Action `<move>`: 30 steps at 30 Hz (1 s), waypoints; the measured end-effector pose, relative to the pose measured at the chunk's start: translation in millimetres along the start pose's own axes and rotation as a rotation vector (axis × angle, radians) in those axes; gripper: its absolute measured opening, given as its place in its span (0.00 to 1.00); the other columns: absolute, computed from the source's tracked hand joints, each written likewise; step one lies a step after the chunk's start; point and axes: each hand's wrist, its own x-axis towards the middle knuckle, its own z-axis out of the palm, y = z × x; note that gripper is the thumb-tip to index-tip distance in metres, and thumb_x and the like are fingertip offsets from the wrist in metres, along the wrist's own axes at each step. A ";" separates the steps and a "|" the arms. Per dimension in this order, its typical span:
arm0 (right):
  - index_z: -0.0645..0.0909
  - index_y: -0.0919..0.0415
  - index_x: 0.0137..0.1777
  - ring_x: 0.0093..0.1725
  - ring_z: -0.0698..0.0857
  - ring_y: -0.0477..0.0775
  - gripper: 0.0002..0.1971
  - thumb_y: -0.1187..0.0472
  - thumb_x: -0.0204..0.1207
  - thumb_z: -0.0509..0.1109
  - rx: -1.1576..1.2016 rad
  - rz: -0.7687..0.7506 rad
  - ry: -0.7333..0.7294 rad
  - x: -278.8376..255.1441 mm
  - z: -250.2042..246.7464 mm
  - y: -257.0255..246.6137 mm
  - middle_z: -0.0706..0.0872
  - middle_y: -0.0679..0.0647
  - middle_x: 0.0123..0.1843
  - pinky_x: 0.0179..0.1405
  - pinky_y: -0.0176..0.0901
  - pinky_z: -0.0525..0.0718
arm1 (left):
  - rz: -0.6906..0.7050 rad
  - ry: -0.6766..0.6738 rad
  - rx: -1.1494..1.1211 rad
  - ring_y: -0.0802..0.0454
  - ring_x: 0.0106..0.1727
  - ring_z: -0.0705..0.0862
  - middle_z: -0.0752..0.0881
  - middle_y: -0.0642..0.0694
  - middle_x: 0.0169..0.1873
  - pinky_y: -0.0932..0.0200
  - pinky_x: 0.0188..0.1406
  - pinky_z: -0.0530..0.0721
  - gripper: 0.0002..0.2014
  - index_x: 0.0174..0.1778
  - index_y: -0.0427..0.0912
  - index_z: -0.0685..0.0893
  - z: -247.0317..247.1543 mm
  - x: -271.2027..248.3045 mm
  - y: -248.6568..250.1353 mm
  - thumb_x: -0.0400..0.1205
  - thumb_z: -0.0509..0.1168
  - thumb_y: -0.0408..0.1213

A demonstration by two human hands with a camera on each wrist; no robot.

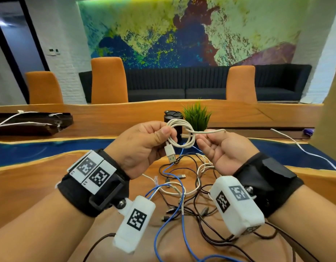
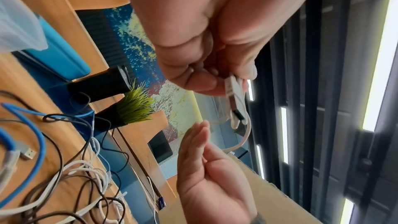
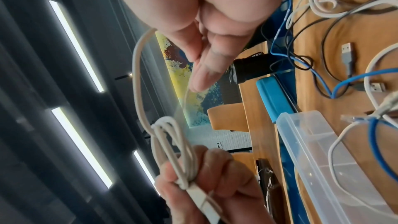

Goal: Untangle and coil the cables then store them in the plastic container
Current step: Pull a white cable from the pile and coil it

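A white USB cable (image 1: 179, 121) is wound into a small coil in the air above the table. My left hand (image 1: 163, 133) pinches the coil between thumb and fingers, with the USB plug (image 1: 171, 156) hanging below. The cable's free tail (image 1: 214, 131) runs right to my right hand (image 1: 203, 140), palm up, where thumb and forefinger pinch it while the other fingers stay straight. The right wrist view shows the coil (image 3: 172, 142) and a clear plastic container (image 3: 323, 151) on the table. The head view does not show the container. A tangle of blue, black and white cables (image 1: 182, 186) lies under my hands.
A black tumbler (image 1: 172, 118) and a small potted plant (image 1: 197, 116) stand just behind my hands. A blue lid (image 3: 273, 94) lies by the container. A cardboard box (image 1: 329, 110) stands at right, a dark case (image 1: 31, 121) with white cables at far left.
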 end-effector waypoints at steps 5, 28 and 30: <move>0.81 0.73 0.51 0.32 0.90 0.52 0.08 0.71 0.84 0.60 0.015 0.103 -0.104 -5.8 6.2 3.3 0.89 0.63 0.37 0.28 0.38 0.89 | 0.009 -0.005 -0.050 0.56 0.29 0.82 0.85 0.44 0.31 0.64 0.28 0.84 0.11 0.33 0.40 0.87 0.9 0.2 -1.1 0.78 0.63 0.38; 0.81 0.68 0.50 0.22 0.79 0.47 0.03 0.69 0.80 0.67 -0.892 0.047 -0.496 -63.7 -15.8 23.9 0.85 0.58 0.32 0.20 0.36 0.79 | 0.123 0.418 0.025 0.60 0.27 0.74 0.78 0.48 0.28 0.69 0.26 0.79 0.13 0.40 0.40 0.83 5.0 22.7 -2.4 0.89 0.58 0.34; 0.82 0.63 0.46 0.24 0.82 0.47 0.03 0.68 0.81 0.67 -1.119 -0.001 -0.530 -62.1 -17.9 24.9 0.87 0.57 0.32 0.23 0.39 0.81 | 0.045 0.334 -0.102 0.61 0.24 0.74 0.79 0.49 0.27 0.68 0.24 0.81 0.14 0.39 0.39 0.83 15.2 17.4 -4.4 0.88 0.59 0.34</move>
